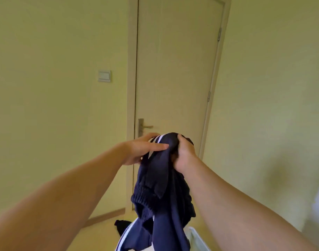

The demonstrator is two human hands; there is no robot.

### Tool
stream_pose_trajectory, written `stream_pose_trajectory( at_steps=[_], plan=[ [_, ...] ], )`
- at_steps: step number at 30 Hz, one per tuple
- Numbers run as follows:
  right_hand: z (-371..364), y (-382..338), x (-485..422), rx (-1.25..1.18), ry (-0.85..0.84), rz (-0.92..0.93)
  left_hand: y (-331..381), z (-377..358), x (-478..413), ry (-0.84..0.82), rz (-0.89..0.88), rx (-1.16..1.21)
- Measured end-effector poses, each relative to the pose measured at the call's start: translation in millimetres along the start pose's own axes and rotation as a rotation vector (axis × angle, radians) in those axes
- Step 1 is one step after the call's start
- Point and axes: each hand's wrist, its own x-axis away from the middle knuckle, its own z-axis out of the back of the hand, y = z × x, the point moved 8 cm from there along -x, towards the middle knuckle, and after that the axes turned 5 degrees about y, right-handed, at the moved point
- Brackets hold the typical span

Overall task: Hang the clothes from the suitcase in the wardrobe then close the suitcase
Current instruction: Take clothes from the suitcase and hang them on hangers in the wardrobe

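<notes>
Both grips held one piece of clothing up in front of a closed door (175, 69). The right grip (184, 154) was curled tightly round the bunched top of a navy garment (162, 192), its fingers buried in the cloth. The left grip (146, 149) clasped the same bunch from the other side, thumb laid flat across the fabric and fingers hooked over the top, touching the white stripes there. Both forearms were bare. The navy garment hung in loose folds from the two grips down to the bottom of the view, with a ribbed knit cuff or hem showing halfway down and more white stripes near its lower end. Under it, a dark item (122, 225) lay on the floor (100, 238) near the skirting board (108, 215), and a pale ribbed object (197, 239) showed beside the hanging cloth; what it was could not be told. A metal door handle (145, 127) sat just above the left grip, and a light switch (104, 76) was on the wall to the left of the door.
</notes>
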Motion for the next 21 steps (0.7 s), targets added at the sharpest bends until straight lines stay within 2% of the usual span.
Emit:
stream_pose_trajectory(
  at_steps=[4, 9, 12, 18, 21],
  plan=[
    [37.0, 9.5, 22.3, 0.033, 0.027, -0.014, -2.9, -28.1, 7.4, 0.014, 0.023, -0.089],
    [70.0, -2.3, 55.8, 0.207, -0.057, 0.049, 7.7, -66.2, 24.8, 0.124, 0.040, 0.106],
    [81.9, -14.2, 87.8, 0.328, -0.165, 0.089, 22.3, -81.8, 38.8, 0.207, 0.063, 0.208],
    [128.1, -54.2, 159.6, 0.566, -0.338, 0.303, 49.6, -144.3, 83.4, 0.320, 0.191, 0.321],
    [155.4, -70.1, 187.3, 0.704, -0.316, 0.359, 55.9, -172.9, 98.6, 0.357, 0.199, 0.351]
  ],
)
